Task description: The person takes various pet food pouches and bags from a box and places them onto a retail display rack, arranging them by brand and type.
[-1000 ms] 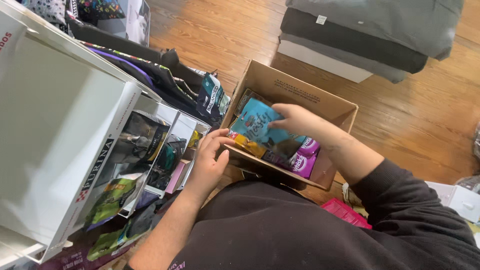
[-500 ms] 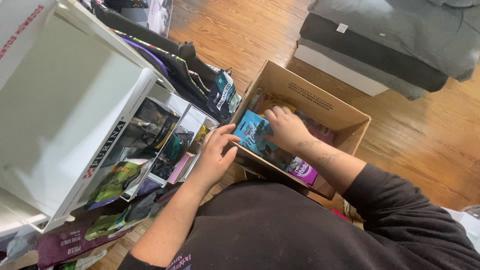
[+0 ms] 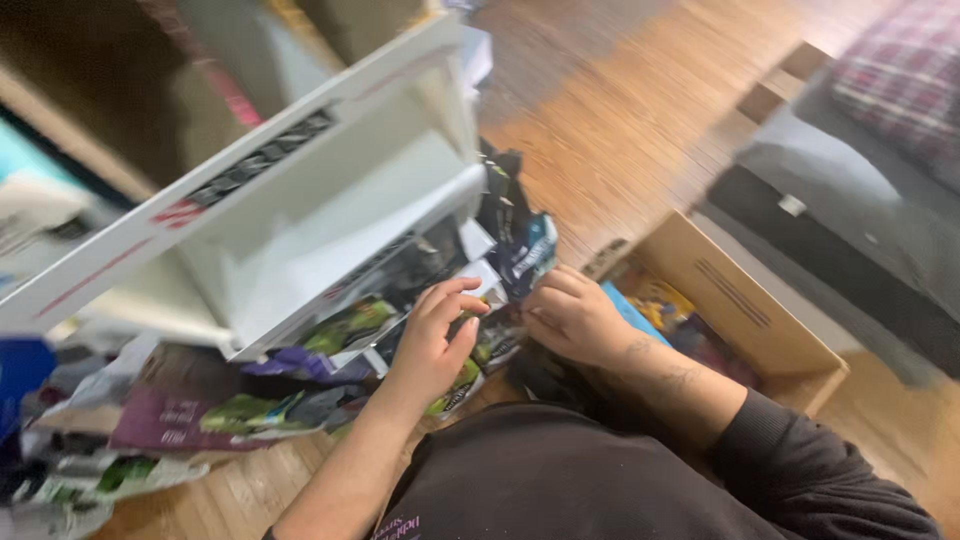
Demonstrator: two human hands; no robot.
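A blurred view looks down at a wooden floor. The left hand (image 3: 435, 335), fingers half curled, touches glossy green-and-black packets (image 3: 470, 365) spilling from a tipped white display carton (image 3: 330, 220). The right hand (image 3: 572, 318) is loosely curled beside them; whether it grips anything is unclear. An open cardboard box (image 3: 740, 310) sits just right.

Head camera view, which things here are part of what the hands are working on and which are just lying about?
In hand:
- left hand and right hand, both on small packets
- dark packet by the right hand's fingertips
- green packets under the left hand
- white display box
- cardboard box holding colourful packets

Lying about:
- wrappers and packets on the wooden floor
- grey cushions
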